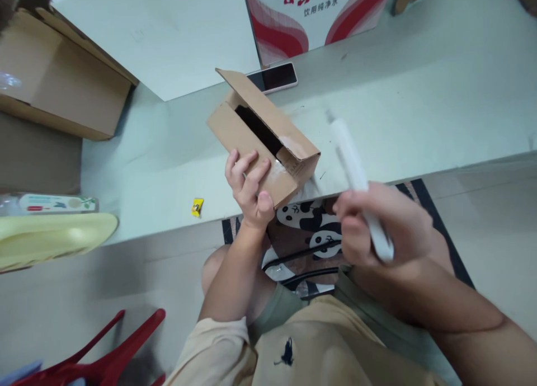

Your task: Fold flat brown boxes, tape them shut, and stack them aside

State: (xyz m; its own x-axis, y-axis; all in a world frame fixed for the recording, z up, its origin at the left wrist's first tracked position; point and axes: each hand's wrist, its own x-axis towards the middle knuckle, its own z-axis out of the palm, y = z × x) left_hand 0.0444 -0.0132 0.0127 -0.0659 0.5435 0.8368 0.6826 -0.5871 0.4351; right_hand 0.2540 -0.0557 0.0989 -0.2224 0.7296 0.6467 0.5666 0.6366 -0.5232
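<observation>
Cardboard box, small, brown and oblong [241,133], is tilted at the near edge of the pale, smooth tabletop [146,168]; the left hand [251,198] grasps its near side – fingers spread over the cardboard, thumb by the lower corner; a raised flap leaves a dark gap. The right hand [400,224] clenches a slim white pen-like tool with a grey tip [352,156] – blurred, apart from the box; a black-screened phone with a pale rim [279,77] lies behind the box.
</observation>
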